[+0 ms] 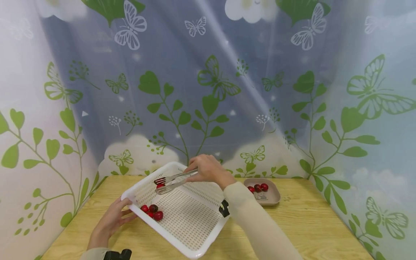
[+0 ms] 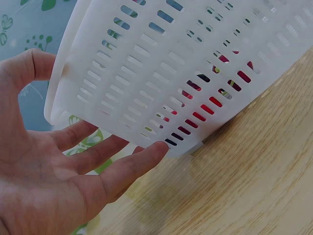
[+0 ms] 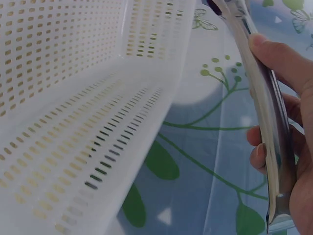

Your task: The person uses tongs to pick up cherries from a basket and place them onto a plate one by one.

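Observation:
In the head view my left hand (image 1: 112,220) grips the left corner of a white perforated plastic basket (image 1: 188,213), thumb at the rim and other fingers lower along the outer wall. Several dark red cherries (image 1: 158,215) lie together inside by that wall; red shows through its slots in the left wrist view. My right hand (image 1: 208,169) holds metal serving tongs (image 1: 177,184) over the basket, with a red cherry (image 1: 160,186) at their forked ends. In the right wrist view, the tongs (image 3: 271,127) run along the thumb and fingers, beside the basket wall (image 3: 146,147).
A small beige dish (image 1: 273,198) with three cherries (image 1: 264,187) stands at the back right, partly behind the right sleeve. The wood-grain table (image 1: 292,227) is enclosed by a curtain (image 1: 208,119) printed with leaves and butterflies.

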The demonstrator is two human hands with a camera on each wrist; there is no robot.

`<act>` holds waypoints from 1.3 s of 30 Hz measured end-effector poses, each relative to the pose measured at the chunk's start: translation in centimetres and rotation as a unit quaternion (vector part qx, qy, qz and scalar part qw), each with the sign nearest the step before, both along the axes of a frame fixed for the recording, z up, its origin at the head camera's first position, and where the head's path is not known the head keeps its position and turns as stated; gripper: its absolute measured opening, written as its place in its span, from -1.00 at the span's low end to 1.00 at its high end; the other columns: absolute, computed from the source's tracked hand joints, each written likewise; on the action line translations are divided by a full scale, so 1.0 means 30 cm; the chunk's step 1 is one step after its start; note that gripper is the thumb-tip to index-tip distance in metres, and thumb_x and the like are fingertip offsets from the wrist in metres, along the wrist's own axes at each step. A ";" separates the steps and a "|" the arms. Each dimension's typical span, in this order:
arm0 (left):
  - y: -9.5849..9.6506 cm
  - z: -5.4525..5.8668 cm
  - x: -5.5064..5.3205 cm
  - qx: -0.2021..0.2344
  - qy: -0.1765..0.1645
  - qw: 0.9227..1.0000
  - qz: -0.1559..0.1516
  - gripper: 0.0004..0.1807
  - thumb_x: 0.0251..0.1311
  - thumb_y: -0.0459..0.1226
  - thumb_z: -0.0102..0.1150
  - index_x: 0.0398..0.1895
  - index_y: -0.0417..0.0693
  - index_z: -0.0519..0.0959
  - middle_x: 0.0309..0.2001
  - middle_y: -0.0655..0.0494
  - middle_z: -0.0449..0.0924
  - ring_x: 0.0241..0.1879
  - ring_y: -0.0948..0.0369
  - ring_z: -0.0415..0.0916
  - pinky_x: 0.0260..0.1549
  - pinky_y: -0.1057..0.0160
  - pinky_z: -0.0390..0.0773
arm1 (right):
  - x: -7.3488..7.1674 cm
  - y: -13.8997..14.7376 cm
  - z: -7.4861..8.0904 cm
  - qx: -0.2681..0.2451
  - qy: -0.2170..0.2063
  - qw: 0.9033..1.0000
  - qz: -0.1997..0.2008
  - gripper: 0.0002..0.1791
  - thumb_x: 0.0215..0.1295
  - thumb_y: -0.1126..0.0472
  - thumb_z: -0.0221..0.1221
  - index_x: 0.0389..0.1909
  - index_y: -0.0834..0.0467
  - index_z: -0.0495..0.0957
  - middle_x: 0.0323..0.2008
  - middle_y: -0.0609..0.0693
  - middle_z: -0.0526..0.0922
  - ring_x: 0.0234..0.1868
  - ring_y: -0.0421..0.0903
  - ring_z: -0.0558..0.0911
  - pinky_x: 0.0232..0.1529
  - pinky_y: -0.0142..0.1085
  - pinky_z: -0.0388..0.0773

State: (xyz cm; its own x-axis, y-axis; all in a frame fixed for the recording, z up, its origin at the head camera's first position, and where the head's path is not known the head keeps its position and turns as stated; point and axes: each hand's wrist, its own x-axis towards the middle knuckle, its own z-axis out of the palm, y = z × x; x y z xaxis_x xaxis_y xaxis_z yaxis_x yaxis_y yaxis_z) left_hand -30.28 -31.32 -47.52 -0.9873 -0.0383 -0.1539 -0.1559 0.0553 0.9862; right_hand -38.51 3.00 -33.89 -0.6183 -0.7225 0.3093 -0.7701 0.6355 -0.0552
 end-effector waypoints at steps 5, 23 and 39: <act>0.000 -0.003 -0.001 0.001 0.002 1.000 -0.001 -0.35 0.50 -0.20 -0.15 0.58 -0.23 0.07 0.37 -0.32 0.29 0.13 0.01 0.49 0.10 0.04 0.71 | 0.012 0.044 0.008 -0.029 0.037 0.998 0.032 -0.68 0.24 -0.10 0.41 -0.04 -0.10 0.80 -0.04 -0.13 0.76 -0.09 -0.14 0.73 -0.21 -0.34 0.68; 0.001 0.006 -0.001 0.004 -0.007 1.000 0.006 -0.31 0.47 -0.19 -0.11 0.59 -0.22 0.06 0.41 -0.34 0.24 0.14 -0.01 0.49 0.08 0.03 0.73 | 0.058 0.198 0.007 -0.081 0.104 0.988 0.075 -0.74 0.21 0.00 0.44 -0.13 0.00 0.83 -0.15 -0.08 0.76 -0.27 -0.13 0.70 -0.40 -0.45 0.53; -0.003 0.000 -0.006 0.001 -0.003 1.000 0.000 -0.32 0.50 -0.18 -0.14 0.59 -0.23 0.03 0.40 -0.33 0.24 0.18 -0.04 0.47 0.08 0.04 0.72 | 0.087 0.333 0.003 -0.144 0.170 0.968 0.115 -0.75 0.06 0.12 0.54 -0.20 0.04 0.84 -0.24 -0.03 0.75 -0.44 -0.22 0.62 -0.51 -0.47 0.48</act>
